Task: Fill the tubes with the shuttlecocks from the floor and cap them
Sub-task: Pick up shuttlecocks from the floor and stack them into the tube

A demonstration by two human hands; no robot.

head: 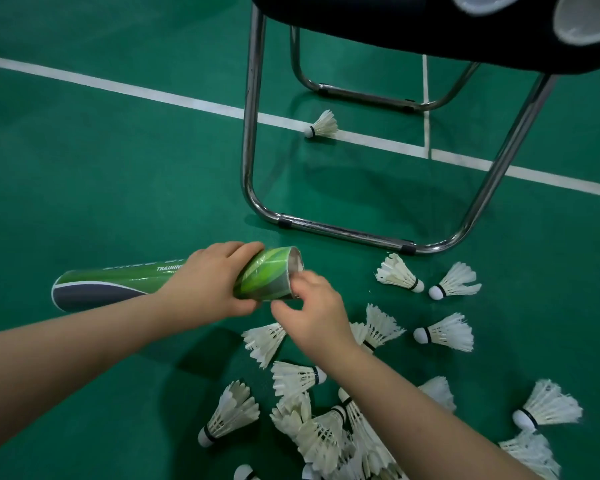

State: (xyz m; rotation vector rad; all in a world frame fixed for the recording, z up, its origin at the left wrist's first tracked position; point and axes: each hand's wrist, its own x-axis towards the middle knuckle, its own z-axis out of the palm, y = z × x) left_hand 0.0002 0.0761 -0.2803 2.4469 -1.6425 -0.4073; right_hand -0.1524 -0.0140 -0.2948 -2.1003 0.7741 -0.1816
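My left hand (pixel 210 278) grips a long green tube (pixel 118 282) near its open right end, holding it almost level above the floor. White feathers show inside the tube's mouth (pixel 296 263). My right hand (pixel 314 313) is at that mouth, fingers curled against the rim; whether it holds a shuttlecock I cannot tell. Several white shuttlecocks (pixel 321 431) lie heaped on the green floor below my right arm. Others are scattered to the right, such as one shuttlecock (pixel 445 332) on its side. A lone shuttlecock (pixel 323 125) rests on the white court line under the chair.
A chair with chrome tube legs (pixel 252 133) and a dark seat (pixel 395 26) stands just beyond the tube. Two white round objects (pixel 589 19) lie on the seat at the top right. White court lines (pixel 118 86) cross the green floor.
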